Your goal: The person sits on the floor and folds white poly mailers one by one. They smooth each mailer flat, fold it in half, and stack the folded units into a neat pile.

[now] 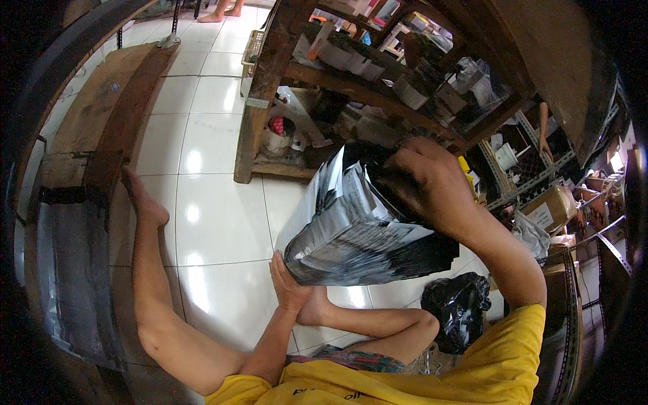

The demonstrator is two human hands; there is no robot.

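A thick bundle of black-and-white printed sheets (358,236) is held tilted above the floor in front of me. Its edges are uneven, and some pages stick out at the top. My left hand (290,283) grips its lower left corner, part of the fingers hidden behind it. At the bundle's upper right, my right hand (422,179) is curled at a dark, black part of the top; motion blurs it, and what its fingers hold cannot be made out.
A wooden shelf (246,145) full of boxes and loose items stands ahead. On the left lies a long wooden bench (94,128). A black plastic bag (455,307) sits on the white tiles by my bent knee. Metal racks with cartons (550,209) line the right. Another person's feet (219,15) show far off.
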